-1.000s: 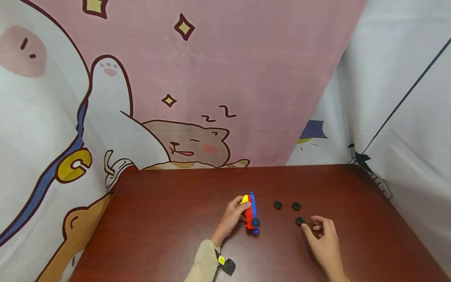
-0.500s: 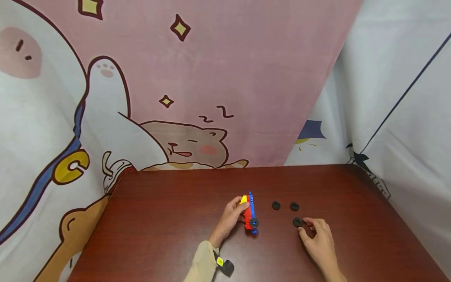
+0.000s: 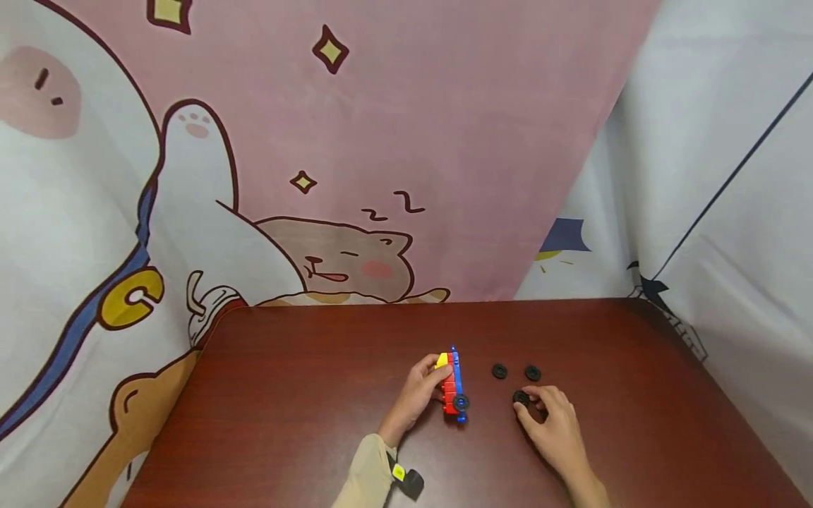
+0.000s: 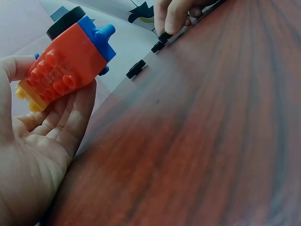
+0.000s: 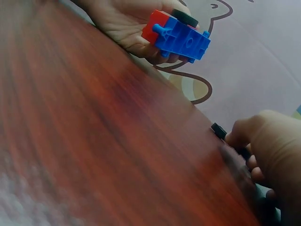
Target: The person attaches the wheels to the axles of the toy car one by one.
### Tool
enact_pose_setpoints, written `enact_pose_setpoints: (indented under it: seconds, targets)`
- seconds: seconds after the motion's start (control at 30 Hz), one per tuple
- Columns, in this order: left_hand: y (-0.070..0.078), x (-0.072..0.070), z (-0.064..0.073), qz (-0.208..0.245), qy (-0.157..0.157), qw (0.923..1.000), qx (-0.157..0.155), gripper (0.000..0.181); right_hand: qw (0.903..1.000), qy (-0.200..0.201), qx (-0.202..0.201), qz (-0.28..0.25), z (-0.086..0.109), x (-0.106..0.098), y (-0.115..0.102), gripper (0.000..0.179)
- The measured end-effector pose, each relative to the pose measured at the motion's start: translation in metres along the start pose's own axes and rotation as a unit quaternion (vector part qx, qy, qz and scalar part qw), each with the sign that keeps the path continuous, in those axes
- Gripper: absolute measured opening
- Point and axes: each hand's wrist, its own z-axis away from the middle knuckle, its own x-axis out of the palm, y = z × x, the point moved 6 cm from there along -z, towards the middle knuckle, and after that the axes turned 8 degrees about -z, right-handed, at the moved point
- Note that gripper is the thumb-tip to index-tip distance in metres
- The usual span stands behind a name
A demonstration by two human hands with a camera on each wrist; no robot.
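My left hand (image 3: 414,395) grips a toy brick vehicle (image 3: 449,396) with red, blue and yellow parts, held tilted on its side. One black wheel (image 4: 66,22) is fitted to it, and its blue underside with pegs (image 5: 186,41) faces right. To the right, my right hand (image 3: 559,432) pinches a loose black wheel (image 3: 521,398) between thumb and fingers, low at the tabletop. Whether that wheel still touches the table is hard to tell. Just beyond lie two more black wheels, one on the left (image 3: 500,371) and one on the right (image 3: 533,372).
The brown wooden table (image 3: 305,395) spreads around both hands. A cloth with cartoon animals (image 3: 343,257) hangs along its far edge, and a white cloth (image 3: 730,212) stands on the right. A black strap device (image 3: 409,482) sits on the left wrist.
My right hand has closed thumb and fingers on the nearest loose wheel and brought it slightly left, toward the vehicle. The left hand with the vehicle stays about where it was.
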Motion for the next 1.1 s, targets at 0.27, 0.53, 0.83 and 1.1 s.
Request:
enact_pose_setpoints:
  seconds: [0.27,0.53,0.83,1.1]
  targets:
    - [-0.003,-0.004,0.000,-0.003,0.014,0.9999,-0.001,0.033,0.9952,0.025,-0.031,-0.090,0.000,0.006,-0.006,0.033]
    - [-0.005,-0.006,0.000,-0.003,0.009,1.0000,-0.001,0.033,0.9708,0.085,-0.109,-0.196,-0.007,0.021,-0.046,0.040]
    - [-0.004,-0.004,0.000,0.004,0.015,0.9999,0.002,0.035,0.9321,0.097,-0.021,-0.348,-0.022,0.049,-0.095,0.032]
    - [-0.001,-0.003,-0.002,0.017,0.060,0.9980,-0.008,0.035,0.9010,0.155,-0.034,-0.404,-0.029,0.054,-0.097,0.033]
